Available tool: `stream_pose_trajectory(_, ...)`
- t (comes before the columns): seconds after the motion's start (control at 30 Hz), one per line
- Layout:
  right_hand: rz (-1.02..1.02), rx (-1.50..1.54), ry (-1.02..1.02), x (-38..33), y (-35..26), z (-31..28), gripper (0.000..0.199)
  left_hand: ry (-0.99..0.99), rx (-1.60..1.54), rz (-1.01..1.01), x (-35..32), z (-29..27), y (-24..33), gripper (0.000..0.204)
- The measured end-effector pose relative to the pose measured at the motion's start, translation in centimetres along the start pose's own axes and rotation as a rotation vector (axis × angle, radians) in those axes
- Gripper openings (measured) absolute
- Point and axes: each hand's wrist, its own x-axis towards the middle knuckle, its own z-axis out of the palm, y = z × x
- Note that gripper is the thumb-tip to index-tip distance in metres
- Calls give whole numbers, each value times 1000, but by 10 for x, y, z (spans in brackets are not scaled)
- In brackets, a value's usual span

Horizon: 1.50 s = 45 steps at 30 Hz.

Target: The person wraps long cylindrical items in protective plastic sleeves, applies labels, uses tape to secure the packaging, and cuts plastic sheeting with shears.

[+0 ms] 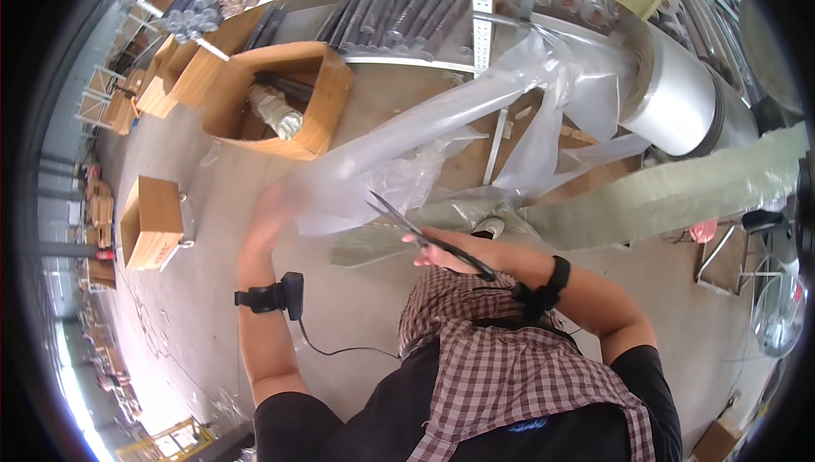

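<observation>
- The left hand [278,204], at 9 o'clock from the centre of the view, is blurred but seems closed on the loose end of a long, clear, crinkled plastic film [441,116].
- The right hand [443,253], near 5 o'clock, is clamped on a pair of black-handled metal scissors [409,224]; their blades point toward 10 o'clock and stand slightly parted. The two hands are well apart.
- The film rises from the left hand toward 2 o'clock, gathered into a narrow band, with looser folds hanging below it. The blade tips lie near its lower folds; whether they touch, I cannot tell.
- At 2 o'clock sits a large, silvery-white, cylindrical roll [679,104], to which the film appears to be joined.
- Judged from this, a length is already drawn out and held up; no cut across it shows, so any severing seems yet to be done.
- At 3 o'clock, a pale green, glossy sheet strip [662,201] stretches across below the roll.
- Between 10 and 11 o'clock, an open brown cardboard box [334,110] holds a wrapped bundle [276,112]; a smaller brown carton [160,223] stands at 9 o'clock.
- At 12 o'clock, dark, slim, plastic-wrapped rolls [395,19] lean in a white metal rack [481,16].
</observation>
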Motion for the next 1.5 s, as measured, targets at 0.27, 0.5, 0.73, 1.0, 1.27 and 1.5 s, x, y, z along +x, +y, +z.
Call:
stream_pose_trajectory(0.27, 47, -330, 5, 52, -33, 45, 59, 168, -102, -27, -54, 13, 6, 43)
stream_pose_trajectory(0.5, -33, -281, -150, 16, -71, 48, 74, -129, -675, 110, -77, 62, -1, 73)
stream_pose_trajectory(0.73, -143, -309, -49, -24, -78, 33, 66, -575, -425, 154, -54, 88, 17, 23)
stream_pose_trajectory(1.0, -202, 159, 437, -51, -70, -12, 92, 161, 612, 413, -14, 92, -13, 7)
stream_pose_trajectory(1.27, -157, 805, 980, -16, -17, -59, 30, -615, 835, 1073, -17, 174, 42, 16)
stream_pose_trajectory(1.5, -37, 331, 1206, -93, -23, -68, 39, -733, 723, 445, 121, 171, -85, 38)
